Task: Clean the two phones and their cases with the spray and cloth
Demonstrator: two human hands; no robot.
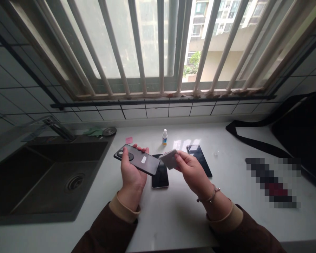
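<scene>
My left hand (133, 175) grips a dark smartphone (138, 160), its back with the round camera bump facing up and a small white sticker on it. Held between thumb and fingers of my right hand (191, 168) is a folded light-grey cloth (169, 159), close to the phone's right end. I cannot tell whether cloth and phone touch. Beneath them a second phone (160, 177) lies screen up on the white counter. To the right of my right hand lies another dark, flat device (199, 158). A small white-capped bottle (165, 137) stands upright behind the phones.
On the left is a dark sink (94, 175) with a faucet (59, 130), a green cloth (94, 132) and a metal strainer (109, 131). A pink slip (129, 140) lies near the sink. A black bag (302, 126) with its strap sits right, beside a pixelated object (272, 182). A barred window rises behind.
</scene>
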